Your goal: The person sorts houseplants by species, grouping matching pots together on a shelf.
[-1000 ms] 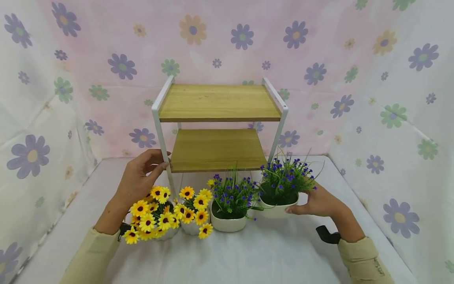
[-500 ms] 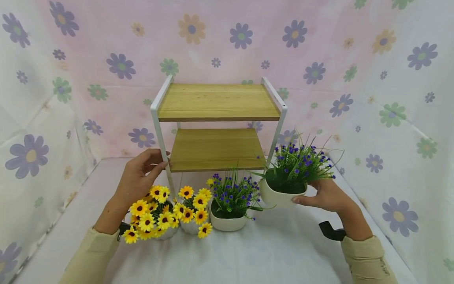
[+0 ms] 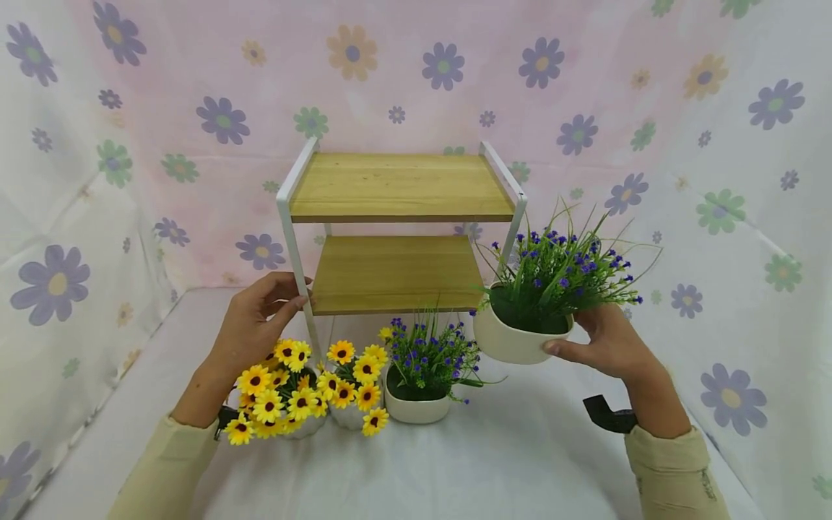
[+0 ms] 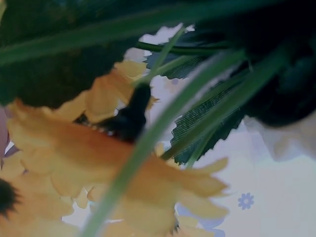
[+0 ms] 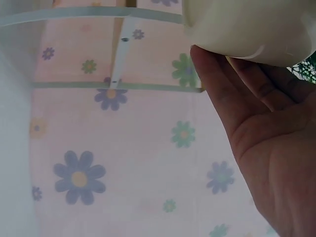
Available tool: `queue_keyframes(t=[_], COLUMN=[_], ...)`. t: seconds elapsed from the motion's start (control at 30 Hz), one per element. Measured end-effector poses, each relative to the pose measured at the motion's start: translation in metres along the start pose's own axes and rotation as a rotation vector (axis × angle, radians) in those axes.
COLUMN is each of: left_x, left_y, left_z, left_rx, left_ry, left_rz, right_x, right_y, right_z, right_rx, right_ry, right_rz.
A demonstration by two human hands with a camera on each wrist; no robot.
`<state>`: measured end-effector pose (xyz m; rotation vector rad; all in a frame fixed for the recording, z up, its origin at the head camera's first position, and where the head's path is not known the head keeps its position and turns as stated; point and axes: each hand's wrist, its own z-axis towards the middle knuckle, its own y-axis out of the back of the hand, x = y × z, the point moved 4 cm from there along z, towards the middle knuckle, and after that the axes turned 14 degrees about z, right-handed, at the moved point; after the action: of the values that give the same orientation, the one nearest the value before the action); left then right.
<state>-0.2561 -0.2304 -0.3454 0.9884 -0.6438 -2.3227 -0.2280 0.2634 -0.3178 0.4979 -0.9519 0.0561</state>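
A two-tier shelf rack (image 3: 401,189) with wooden boards and white metal legs stands at the centre of the head view. My left hand (image 3: 252,321) holds its front left leg, thumb in front and fingers behind. In my right hand (image 3: 607,343) is a potted plant (image 3: 523,341) with purple flowers, raised off the table beside the rack's right side. The thumb lies on the pot's near wall. From below, the right wrist view has the fingers (image 5: 252,81) against the white pot (image 5: 242,29). Yellow petals (image 4: 118,177) and stems fill the left wrist view, hiding the left hand's grip.
A second purple-flowered pot (image 3: 417,410) stands on the white table (image 3: 455,477) in front of the rack. To its left are two pots of yellow flowers (image 3: 269,406), close by the left forearm. Flower-printed cloth (image 3: 416,79) encloses the back and sides.
My right hand has lifted the purple-flowered potted plant up and to the right, from near table level to the lower shelf's height. The left hand stays on the rack's leg.
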Motion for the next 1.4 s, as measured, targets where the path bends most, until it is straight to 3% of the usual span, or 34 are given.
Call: queue_keyframes(t=[0.13,0.4,0.63,0.9,1.2,1.4], left_x=[0.0,0.0,0.001,0.001,0.003,0.004], left_y=[0.001,0.001,0.001,0.001,-0.001,-0.002], left_z=[0.0,0.002,-0.001,-0.003,-0.003,-0.002], left_rx=[-0.002,-0.003,0.002,0.0,-0.002,-0.001], left_ry=[-0.006,-0.004,0.015,0.023,0.015,0.017], left_rz=[0.004,0.0,-0.019,-0.006,-0.015,-0.005], right_x=[0.02,0.059,0.089,0.1,0.096,0.087], right_y=[0.004,0.013,0.012,0.011,0.011,0.012], right_z=[0.014,0.05,0.079,0.115,0.146,0.164], right_rx=[0.01,0.104,0.168,0.108,-0.004,-0.036], right_ry=[0.05,0.21,0.342,0.254,0.123,0.061], right_rz=[0.037,0.216,0.275,0.268,0.107,0.078])
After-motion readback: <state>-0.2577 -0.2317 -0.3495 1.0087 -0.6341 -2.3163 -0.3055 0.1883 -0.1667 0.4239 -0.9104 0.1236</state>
